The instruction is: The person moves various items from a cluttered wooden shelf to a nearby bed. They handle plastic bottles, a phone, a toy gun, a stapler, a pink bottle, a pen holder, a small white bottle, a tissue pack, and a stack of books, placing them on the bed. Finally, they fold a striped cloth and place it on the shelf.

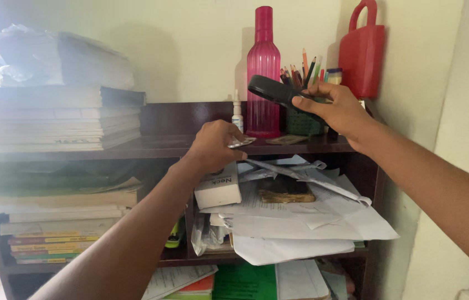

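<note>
My right hand (335, 110) is raised over the right end of the dark wooden shelf (157, 147) and grips a black magnifying glass (270, 89) by its handle, the round lens pointing left. My left hand (212, 145) reaches to the shelf's front edge, its fingers closed on a small silver foil strip (241, 142). Just behind the hands stand a tall pink bottle (263, 72), a small white dropper bottle (237, 114) and a dark pencil holder (303, 123) full of coloured pencils.
A red jug (362, 50) hangs at the wall on the right. Stacked books (51, 119) and a plastic-wrapped paper bundle (57, 58) fill the shelf's left. Below, a white box (219, 189), loose papers (301, 222) and more books (62, 228) crowd the lower compartments.
</note>
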